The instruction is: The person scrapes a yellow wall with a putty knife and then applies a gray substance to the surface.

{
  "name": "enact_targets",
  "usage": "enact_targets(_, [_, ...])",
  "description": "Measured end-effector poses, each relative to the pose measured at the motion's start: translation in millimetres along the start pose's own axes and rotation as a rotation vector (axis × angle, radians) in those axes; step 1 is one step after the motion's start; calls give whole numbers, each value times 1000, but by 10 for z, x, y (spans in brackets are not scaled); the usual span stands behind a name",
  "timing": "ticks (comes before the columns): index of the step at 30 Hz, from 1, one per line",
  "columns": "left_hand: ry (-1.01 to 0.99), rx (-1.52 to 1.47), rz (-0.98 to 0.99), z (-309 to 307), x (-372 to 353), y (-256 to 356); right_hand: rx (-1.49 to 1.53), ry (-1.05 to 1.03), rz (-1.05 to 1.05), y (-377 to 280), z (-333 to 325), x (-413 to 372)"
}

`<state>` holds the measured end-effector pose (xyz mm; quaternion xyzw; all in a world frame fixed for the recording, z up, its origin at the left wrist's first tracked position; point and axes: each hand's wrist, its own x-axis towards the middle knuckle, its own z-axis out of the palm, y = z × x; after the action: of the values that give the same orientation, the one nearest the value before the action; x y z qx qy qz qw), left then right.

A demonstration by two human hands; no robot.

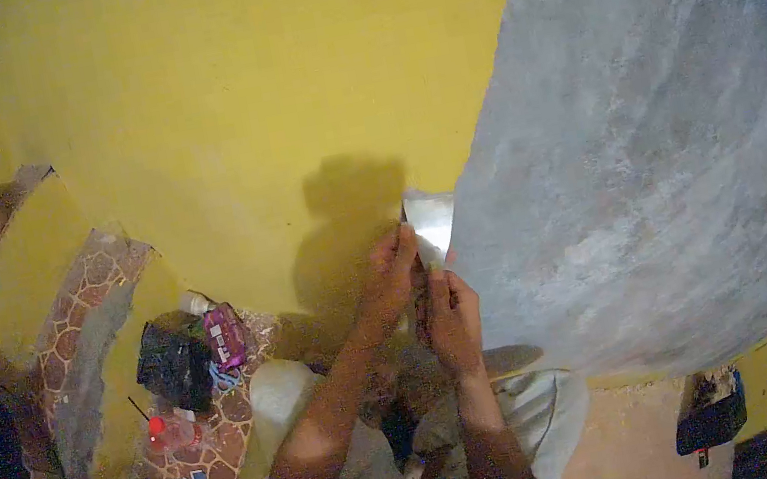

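Observation:
A wide, shiny metal blade, like that of a putty knife [432, 218], stands upright in front of the yellow wall [275, 75]. My right hand [453, 317] is closed around its lower end, where the handle is hidden in the fingers. At the blade's left edge, the fingers of my left hand [393, 256] are pinched against the metal. Just right of the blade begins a large patch of grey plaster [620, 139] with whitish smears.
Steps with stone-patterned edges [78, 326] climb at the left. On them lie a black plastic bag [173, 361], a purple packet [226, 337], and a clear bottle with a red cap [170, 432]. A dark, caked box-shaped thing [710, 413] sits low at the right.

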<state>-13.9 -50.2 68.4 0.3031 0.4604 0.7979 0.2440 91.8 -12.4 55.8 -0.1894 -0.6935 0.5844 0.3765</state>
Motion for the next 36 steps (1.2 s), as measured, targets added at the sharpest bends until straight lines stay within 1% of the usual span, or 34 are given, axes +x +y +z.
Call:
enact_targets(1, [1,2,-8,13,-16,18,45,3,34,38,-22,-33])
enact_targets(3, [-30,129,-28,48,-12,48,52,-2,56,53,-72,-41])
enact_targets(4, [-31,128,-26,70,-11,11,62,-5,63,28,-87,-38])
enact_targets(5, [-44,76,-45,88,11,-42,60,-8,61,-14,-94,-37])
enact_targets(7, [-54,22,-61,127,31,-27,39,17,157,-144,-100,-38])
enact_targets(8, [-52,-17,-81,143,42,-24,35,14,159,-120,-105,-8])
enact_targets(10, [-52,-59,-105,198,34,34,-136,41,61,-66,-119,46])
enact_targets(11, [-14,-11,-101,213,29,78,-136,43,63,-75,-128,48])
enact_targets(12, [22,38,-94,222,36,112,-158,34,112,-131,-123,55])
enact_targets(13, [22,39,-89,235,52,134,-180,23,157,-165,-118,81])
enact_targets(14, [38,43,-76,253,54,141,-181,21,155,-133,-112,102])
enact_targets(16, [60,43,-69,258,45,107,-239,72,62,-65,-93,101])
enact_targets(17, [37,30,-80,237,71,76,-238,70,63,-61,-88,97])
enact_targets(19, [11,23,-93,233,81,109,-340,145,-57,-184,-59,75])
enact_targets(22, [37,90,-133,256,57,113,-417,123,-82,-287,-101,91])
enact_targets(23, [69,84,-108,247,93,107,-415,124,-77,-355,-88,140])
enact_targets(24, [100,77,-82,251,140,115,-428,94,-131,-458,-72,231])
enact_targets(25, [99,78,-87,295,160,280,-440,66,-183,-571,-61,303])
enact_targets(26, [158,51,-50,346,168,591,-435,68,-180,-725,-50,388])
enact_targets(27, [217,33,-8,340,160,794,-438,-11,-234,-900,-29,477])
enact_targets(28, [218,47,-3,293,153,838,-439,-89,-292,-1017,4,510])
enact_targets(29, [206,20,14,249,163,856,-430,-90,-298,-1076,40,496])
enact_targets(31, [191,-19,38,131,203,718,-302,-167,-43,-1132,64,455])
enact_targets(32, [200,37,1,8,220,488,-311,-167,-49,-947,101,442])
enact_targets(33, [211,90,-38,-87,217,259,-326,-13,-262,-592,147,415])
enact_targets(34, [214,77,-39,-146,181,50,-337,137,-472,-374,129,347])
enact_targets(35, [209,139,27,-201,132,-146,-345,131,-471,-332,70,242])
enact_targets(36, [202,209,94,-233,110,-230,-226,85,-205,-299,32,140])
